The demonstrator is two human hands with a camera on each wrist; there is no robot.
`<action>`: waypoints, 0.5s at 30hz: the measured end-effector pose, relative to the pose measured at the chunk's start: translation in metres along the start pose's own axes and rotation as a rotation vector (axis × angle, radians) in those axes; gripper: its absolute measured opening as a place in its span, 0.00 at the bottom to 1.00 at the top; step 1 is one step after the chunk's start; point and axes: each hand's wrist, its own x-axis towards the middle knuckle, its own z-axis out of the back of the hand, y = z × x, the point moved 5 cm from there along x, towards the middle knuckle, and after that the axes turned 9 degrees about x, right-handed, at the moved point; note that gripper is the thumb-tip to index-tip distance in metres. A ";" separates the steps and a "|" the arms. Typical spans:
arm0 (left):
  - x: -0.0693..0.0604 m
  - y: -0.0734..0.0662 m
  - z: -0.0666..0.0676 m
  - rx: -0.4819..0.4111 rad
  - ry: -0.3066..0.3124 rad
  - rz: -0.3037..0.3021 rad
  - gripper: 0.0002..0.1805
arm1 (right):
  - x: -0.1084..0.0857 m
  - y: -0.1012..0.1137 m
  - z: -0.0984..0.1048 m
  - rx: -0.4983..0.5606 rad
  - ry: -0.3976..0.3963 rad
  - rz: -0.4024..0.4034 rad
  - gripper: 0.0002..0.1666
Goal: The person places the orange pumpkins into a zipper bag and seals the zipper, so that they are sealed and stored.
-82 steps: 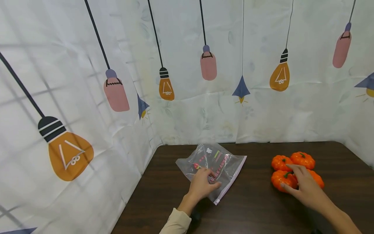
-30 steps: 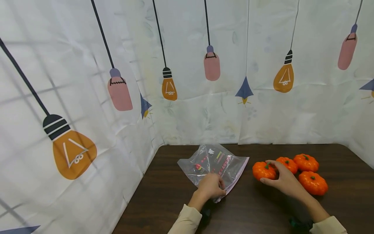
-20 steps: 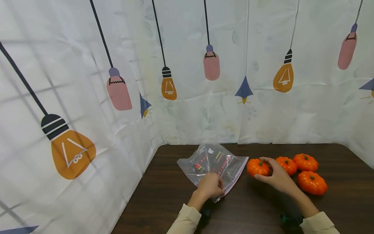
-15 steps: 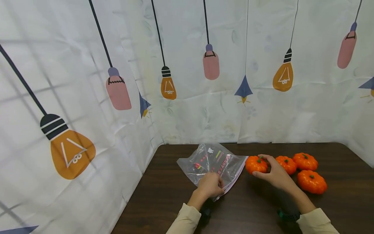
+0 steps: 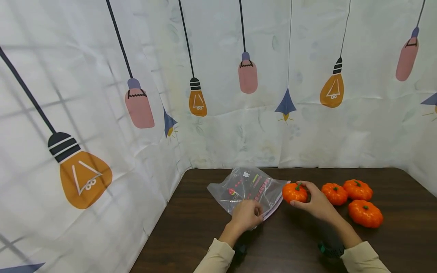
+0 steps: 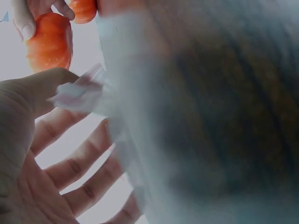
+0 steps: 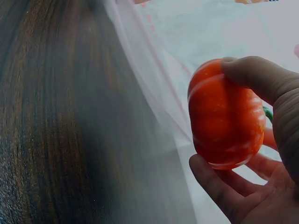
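My left hand pinches the edge of a clear printed zip bag between thumb and fingers. In the left wrist view the bag's pinkish edge bunches at the thumb, while the other fingers spread behind it. A small orange pumpkin with a green stem is gripped by my right hand, just at the right end of the bag's opening. Seen from the right wrist, thumb and fingers clasp the pumpkin from opposite sides, near the bag's pink-lined mouth.
Three more orange pumpkins lie to the right: one close behind the right hand, a farther pumpkin, and a nearer pumpkin. The dark wooden table ends at a patterned cloth backdrop.
My right hand has taken one pumpkin from the group and carried it left to the bag's opening. My left hand, earlier spread over the bag, has moved to its edge and pinched it.
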 end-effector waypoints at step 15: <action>0.000 -0.006 0.013 -0.029 -0.206 0.006 0.02 | -0.002 0.009 0.001 0.024 -0.012 0.033 0.48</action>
